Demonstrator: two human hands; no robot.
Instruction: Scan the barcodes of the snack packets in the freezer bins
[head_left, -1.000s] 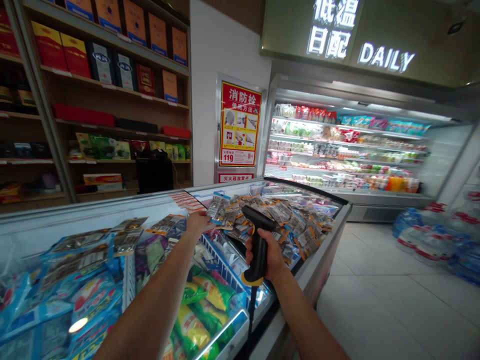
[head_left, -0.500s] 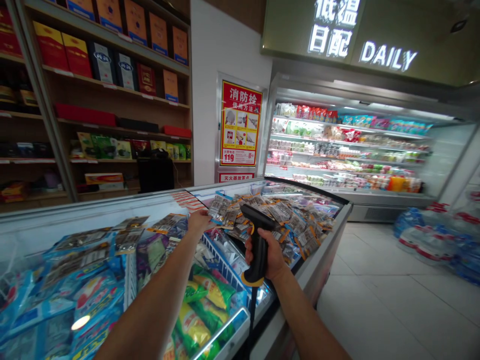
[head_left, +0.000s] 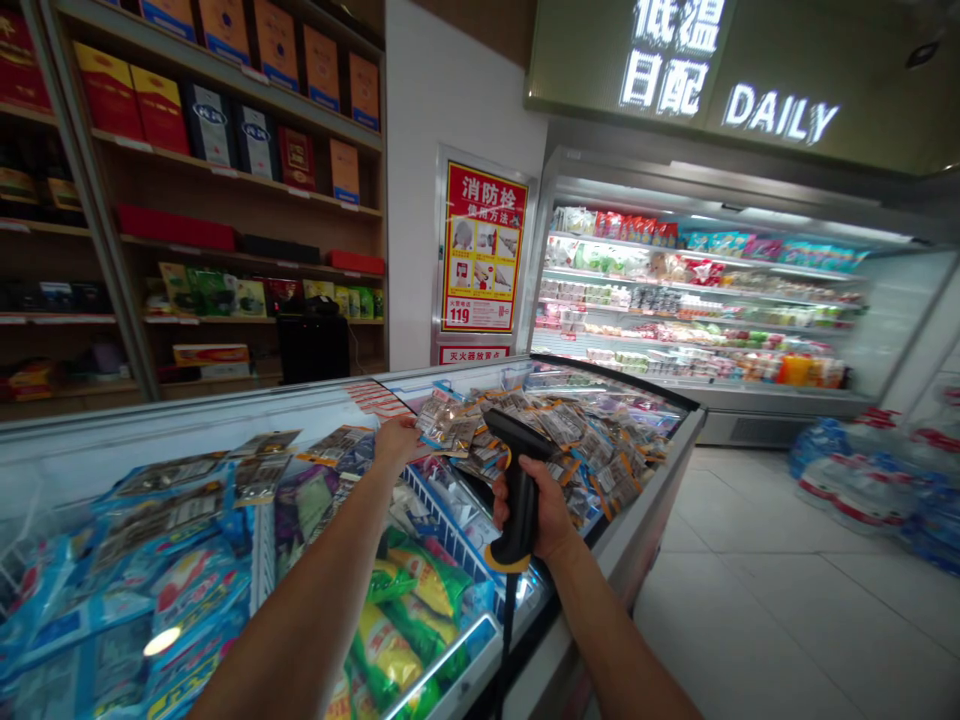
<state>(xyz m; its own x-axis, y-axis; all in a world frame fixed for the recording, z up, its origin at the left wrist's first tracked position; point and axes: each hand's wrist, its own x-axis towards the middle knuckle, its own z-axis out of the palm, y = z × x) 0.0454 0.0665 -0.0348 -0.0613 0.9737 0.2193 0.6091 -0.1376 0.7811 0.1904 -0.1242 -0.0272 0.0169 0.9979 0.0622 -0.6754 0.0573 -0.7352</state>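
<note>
My right hand (head_left: 546,505) is wrapped round the grip of a black and yellow barcode scanner (head_left: 517,490), its head turned toward the packets at the left and its cable hanging down. My left hand (head_left: 397,440) pinches the edge of a small plastic packet (head_left: 442,418) with blue trim. Beyond the scanner, a heap of similar brown and orange packets (head_left: 570,420) lies on the glass lid of the chest freezer. More packets (head_left: 262,470) rest at the left on blue frozen-food bags (head_left: 180,600). Under my left forearm are green and yellow bags (head_left: 409,610).
The freezer's rim (head_left: 652,485) runs along the right, with tiled floor (head_left: 750,600) past it. White wire basket dividers (head_left: 442,525) stand inside the freezer. Shrink-wrapped water bottles (head_left: 862,470) sit on the floor. Shelves of boxes (head_left: 255,180) and a lit open fridge (head_left: 697,290) are behind.
The view has shifted very slightly. The packet at my left hand has tilted a little and catches more glare; both hands stay almost in place.
</note>
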